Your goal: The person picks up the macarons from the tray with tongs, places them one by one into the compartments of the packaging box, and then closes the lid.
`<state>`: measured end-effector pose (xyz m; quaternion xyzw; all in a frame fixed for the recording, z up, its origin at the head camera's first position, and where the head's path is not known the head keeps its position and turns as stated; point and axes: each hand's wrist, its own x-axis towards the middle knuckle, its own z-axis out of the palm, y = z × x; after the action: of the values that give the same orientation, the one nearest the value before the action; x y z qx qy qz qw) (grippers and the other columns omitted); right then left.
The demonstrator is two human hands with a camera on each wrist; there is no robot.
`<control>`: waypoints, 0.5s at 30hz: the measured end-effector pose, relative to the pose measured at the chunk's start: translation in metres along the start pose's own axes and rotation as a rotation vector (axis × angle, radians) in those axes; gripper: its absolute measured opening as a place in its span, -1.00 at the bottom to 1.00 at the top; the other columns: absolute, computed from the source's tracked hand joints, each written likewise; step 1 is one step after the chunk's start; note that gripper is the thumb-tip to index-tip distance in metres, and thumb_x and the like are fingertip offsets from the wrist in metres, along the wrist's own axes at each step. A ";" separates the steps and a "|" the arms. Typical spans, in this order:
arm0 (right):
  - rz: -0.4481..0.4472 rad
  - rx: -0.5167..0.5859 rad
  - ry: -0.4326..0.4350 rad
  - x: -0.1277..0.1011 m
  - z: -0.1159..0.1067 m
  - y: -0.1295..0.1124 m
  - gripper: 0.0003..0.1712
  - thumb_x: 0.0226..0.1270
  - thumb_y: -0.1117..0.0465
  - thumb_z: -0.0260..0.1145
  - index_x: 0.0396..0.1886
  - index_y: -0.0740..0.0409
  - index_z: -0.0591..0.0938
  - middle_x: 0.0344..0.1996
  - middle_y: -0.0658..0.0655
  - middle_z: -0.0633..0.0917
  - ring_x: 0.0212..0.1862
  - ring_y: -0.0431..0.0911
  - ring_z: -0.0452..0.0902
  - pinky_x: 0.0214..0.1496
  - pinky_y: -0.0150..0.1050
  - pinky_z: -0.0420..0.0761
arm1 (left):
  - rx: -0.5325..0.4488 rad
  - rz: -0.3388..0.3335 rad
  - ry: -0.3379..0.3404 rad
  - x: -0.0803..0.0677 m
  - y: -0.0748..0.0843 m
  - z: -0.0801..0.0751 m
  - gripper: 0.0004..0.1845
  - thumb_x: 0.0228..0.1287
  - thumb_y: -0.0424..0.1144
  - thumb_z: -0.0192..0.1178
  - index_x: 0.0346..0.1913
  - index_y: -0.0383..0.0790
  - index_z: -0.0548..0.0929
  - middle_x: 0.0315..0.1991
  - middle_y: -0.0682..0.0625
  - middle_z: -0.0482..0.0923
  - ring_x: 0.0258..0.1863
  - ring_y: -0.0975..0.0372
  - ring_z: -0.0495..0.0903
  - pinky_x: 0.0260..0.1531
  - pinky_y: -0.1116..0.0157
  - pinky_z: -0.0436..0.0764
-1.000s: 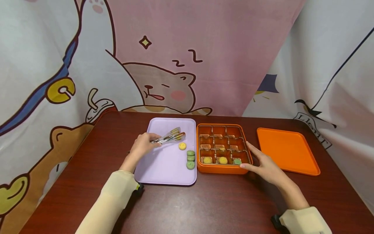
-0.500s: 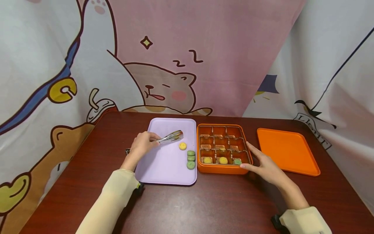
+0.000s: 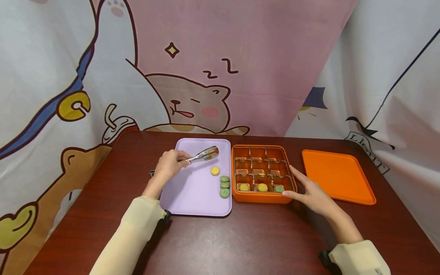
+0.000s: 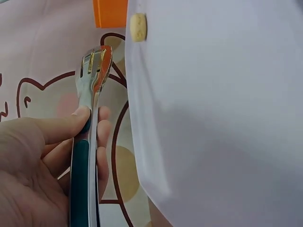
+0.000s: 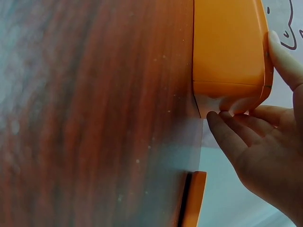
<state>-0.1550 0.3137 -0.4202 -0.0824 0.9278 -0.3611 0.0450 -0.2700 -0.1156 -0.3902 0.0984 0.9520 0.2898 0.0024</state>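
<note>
My left hand (image 3: 168, 167) grips metal serving tongs (image 3: 207, 153) with green handle grips, over the lilac tray (image 3: 192, 194). The tongs' slotted ends lie close together, with nothing seen between them. A yellow macaron (image 3: 214, 171) sits on the tray just below these ends, and several green macarons (image 3: 224, 185) line its right edge. My right hand (image 3: 314, 196) rests at the near right corner of the orange box (image 3: 261, 197), thumb on the rim (image 5: 269, 52) and fairly straight fingers against the side. The box's front compartments hold yellow macarons (image 3: 262, 187) and one green macaron (image 3: 279, 189).
A clear divided insert (image 3: 259, 154) lines the box, which stands right beside the tray. Farther right, a flat orange lid (image 3: 338, 175) lies on the dark wooden table (image 3: 213, 244). Printed cloth (image 3: 268, 76) hangs behind the table.
The tongs' ends, spread a second ago, have come together. My left hand and the tongs have moved slightly up and away from the yellow macaron. The right hand stays at the box.
</note>
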 end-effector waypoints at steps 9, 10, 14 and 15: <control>0.003 -0.001 -0.003 0.001 0.000 0.000 0.09 0.18 -0.10 0.34 0.51 0.08 -0.08 0.42 0.37 0.11 0.37 0.38 0.03 0.18 0.41 0.12 | -0.044 0.047 0.025 0.001 0.014 -0.003 -0.77 0.09 -0.22 0.36 -0.14 -0.06 0.75 -0.30 0.04 0.74 -0.33 0.23 0.64 -0.39 0.28 0.44; 0.005 -0.002 -0.003 0.001 0.000 0.000 0.08 0.18 -0.10 0.34 0.51 0.08 -0.08 0.42 0.37 0.11 0.37 0.38 0.03 0.18 0.41 0.12 | -0.050 0.052 0.024 0.001 0.016 -0.004 -0.77 0.09 -0.22 0.36 -0.14 -0.05 0.74 -0.30 0.04 0.74 -0.33 0.24 0.65 -0.39 0.28 0.45; 0.008 0.005 -0.006 0.001 0.000 -0.001 0.08 0.18 -0.09 0.34 0.51 0.09 -0.08 0.43 0.37 0.10 0.37 0.38 0.03 0.18 0.41 0.12 | -0.070 0.063 0.028 0.001 0.025 -0.005 -0.77 0.10 -0.21 0.35 -0.13 -0.04 0.74 -0.30 0.05 0.74 -0.34 0.23 0.64 -0.39 0.28 0.44; 0.009 0.006 -0.006 0.001 0.000 -0.001 0.09 0.18 -0.10 0.34 0.51 0.09 -0.08 0.43 0.37 0.10 0.37 0.38 0.03 0.18 0.41 0.12 | -0.071 0.066 0.028 0.001 0.028 -0.005 -0.77 0.11 -0.20 0.35 -0.13 -0.04 0.74 -0.29 0.05 0.74 -0.35 0.23 0.63 -0.39 0.28 0.44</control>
<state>-0.1554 0.3126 -0.4194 -0.0795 0.9269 -0.3635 0.0498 -0.2659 -0.0954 -0.3708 0.1257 0.9373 0.3247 -0.0168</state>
